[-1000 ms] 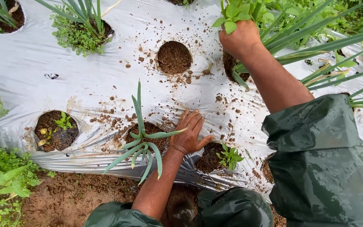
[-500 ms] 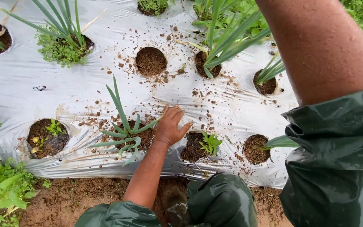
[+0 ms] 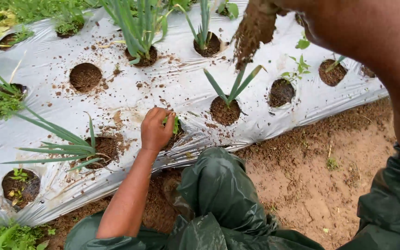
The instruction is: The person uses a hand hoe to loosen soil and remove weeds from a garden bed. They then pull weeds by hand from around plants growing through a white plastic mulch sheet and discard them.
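My left hand (image 3: 155, 128) reaches over the silver plastic mulch sheet (image 3: 47, 65), its fingers closed around a small leafy weed (image 3: 175, 124) growing in a planting hole. My right arm crosses the upper right, very close to the camera. My right hand (image 3: 274, 4) is mostly cut off by the top edge; from it hangs a pulled weed's root clump (image 3: 253, 32), brown and caked with soil. A young onion-like plant (image 3: 228, 90) stands in the hole just right of my left hand.
More holes in the sheet hold long-leaved plants (image 3: 65, 144) and small weeds (image 3: 19, 176); one hole (image 3: 85, 77) shows only soil. Soil crumbs litter the sheet. A bare dirt path (image 3: 329, 171) runs on the right. My knee in green rainwear (image 3: 218, 190) is below.
The view has swung to the right. My left hand left the flat sheet and closed on the small weed. My right arm rose, lifting an uprooted, soily clump.
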